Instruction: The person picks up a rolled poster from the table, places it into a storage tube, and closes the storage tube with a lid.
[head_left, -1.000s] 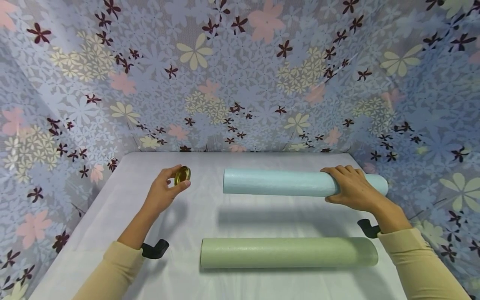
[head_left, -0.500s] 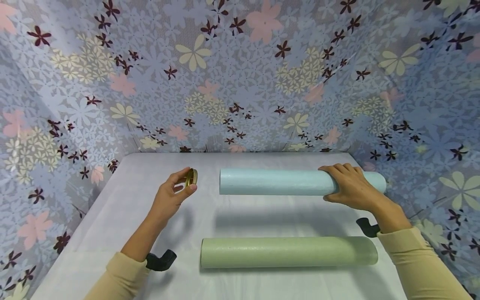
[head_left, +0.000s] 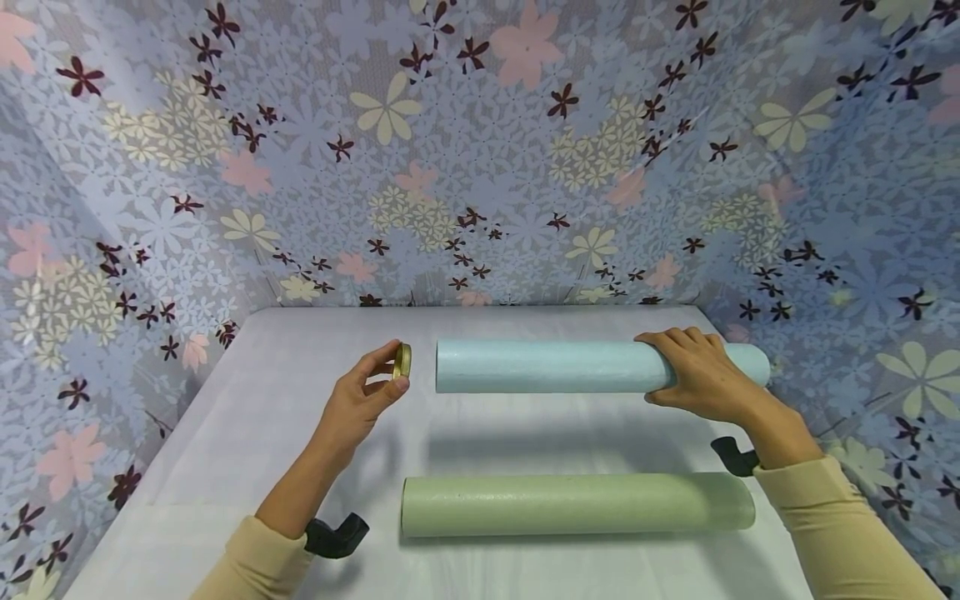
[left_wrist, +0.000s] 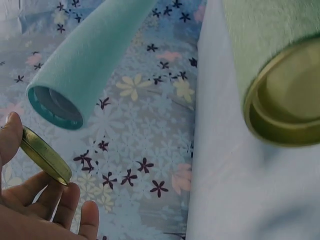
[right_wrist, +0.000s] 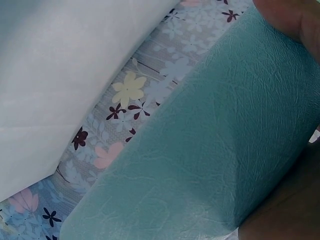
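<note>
Between thumb and fingertips, my left hand [head_left: 360, 400] pinches a round gold lid [head_left: 402, 362], turned on edge. A short gap separates it from the left end of a light blue tube [head_left: 540, 365]. My right hand [head_left: 697, 375] grips that tube near its right end, holding it level above the table. In the left wrist view the blue tube's [left_wrist: 90, 65] near end is open and hollow, with the gold lid [left_wrist: 46, 156] just below it. The right wrist view shows the blue tube's textured side [right_wrist: 185, 135] close up.
A pale green tube [head_left: 577, 505] lies on the white table [head_left: 225, 467], nearer to me. Its left end looks gold and recessed [left_wrist: 290, 95] in the left wrist view. Flowered cloth [head_left: 480, 167] hangs behind the table and at both sides.
My left hand has moved right with the lid, close to the blue tube, and the lid has turned edge-on. The blue tube has shifted slightly left; the green tube stays put.
</note>
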